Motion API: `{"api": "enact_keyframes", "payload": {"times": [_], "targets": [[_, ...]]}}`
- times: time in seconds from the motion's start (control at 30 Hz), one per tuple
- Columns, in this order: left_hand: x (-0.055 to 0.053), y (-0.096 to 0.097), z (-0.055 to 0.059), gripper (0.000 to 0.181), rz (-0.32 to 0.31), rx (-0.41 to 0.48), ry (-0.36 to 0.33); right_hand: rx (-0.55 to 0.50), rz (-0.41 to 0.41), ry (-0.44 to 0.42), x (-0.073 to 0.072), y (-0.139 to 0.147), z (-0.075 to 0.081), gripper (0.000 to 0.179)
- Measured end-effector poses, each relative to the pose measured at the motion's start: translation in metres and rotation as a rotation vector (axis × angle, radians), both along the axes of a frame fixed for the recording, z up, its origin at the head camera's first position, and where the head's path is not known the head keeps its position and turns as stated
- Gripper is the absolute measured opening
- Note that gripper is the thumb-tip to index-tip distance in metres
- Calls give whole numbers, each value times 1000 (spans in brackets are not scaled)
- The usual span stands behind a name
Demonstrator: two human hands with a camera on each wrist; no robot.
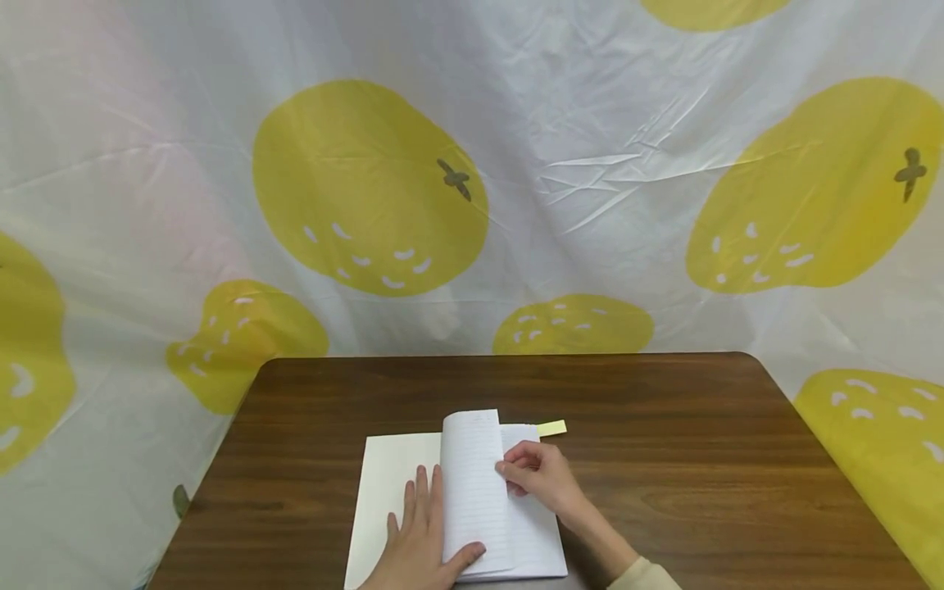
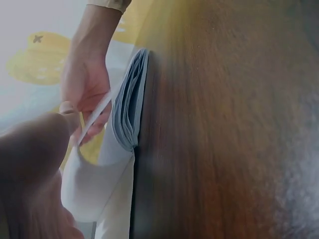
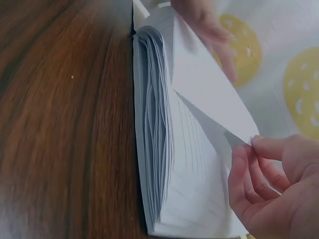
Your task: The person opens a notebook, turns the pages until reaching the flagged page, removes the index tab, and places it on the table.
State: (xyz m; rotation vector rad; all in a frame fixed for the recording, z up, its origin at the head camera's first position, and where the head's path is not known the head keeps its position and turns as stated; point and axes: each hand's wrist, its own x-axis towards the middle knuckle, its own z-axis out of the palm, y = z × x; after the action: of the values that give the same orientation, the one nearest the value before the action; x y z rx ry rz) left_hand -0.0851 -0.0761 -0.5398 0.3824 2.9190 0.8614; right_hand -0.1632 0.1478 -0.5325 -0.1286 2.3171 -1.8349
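Note:
An open notebook point(image 1: 534, 533) with lined white pages lies on the brown wooden table. One lined page point(image 1: 472, 483) is lifted and curls over toward the left. My right hand point(image 1: 542, 479) pinches that page's free edge between thumb and fingers, as the right wrist view also shows. Fingers spread and straight, my left hand point(image 1: 420, 537) rests on the left side of the notebook, its thumb over the lower part of the curled page. A pale yellow tab point(image 1: 551, 428) sticks out from the notebook's upper right corner. In the right wrist view the stacked pages point(image 3: 157, 129) look wavy at their edges.
The wooden table point(image 1: 701, 459) extends around the notebook to rounded far corners. Behind it hangs a white curtain point(image 1: 560, 205) printed with large yellow fruits.

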Motion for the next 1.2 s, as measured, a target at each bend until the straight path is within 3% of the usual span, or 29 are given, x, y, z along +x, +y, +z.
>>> {"api": "enact_keyframes", "payload": {"times": [0.17,0.43,0.87,1.03,1.2], "targets": [[-3,1,-4,122,1,0,-2,45,62,43,-1,-10,0,18],[-3,3,-7,130,27,-31,106,169,81,154,-4,-24,-1,15],[-8,-10,-6,127,-21,-86,139,321,119,273,-9,-40,-4,14],[-9,-13,-1,125,-32,-67,113,413,154,344,-11,-43,0,7],[-8,-15,-1,122,-26,-54,99,509,229,348,-12,-43,6,29]]}}
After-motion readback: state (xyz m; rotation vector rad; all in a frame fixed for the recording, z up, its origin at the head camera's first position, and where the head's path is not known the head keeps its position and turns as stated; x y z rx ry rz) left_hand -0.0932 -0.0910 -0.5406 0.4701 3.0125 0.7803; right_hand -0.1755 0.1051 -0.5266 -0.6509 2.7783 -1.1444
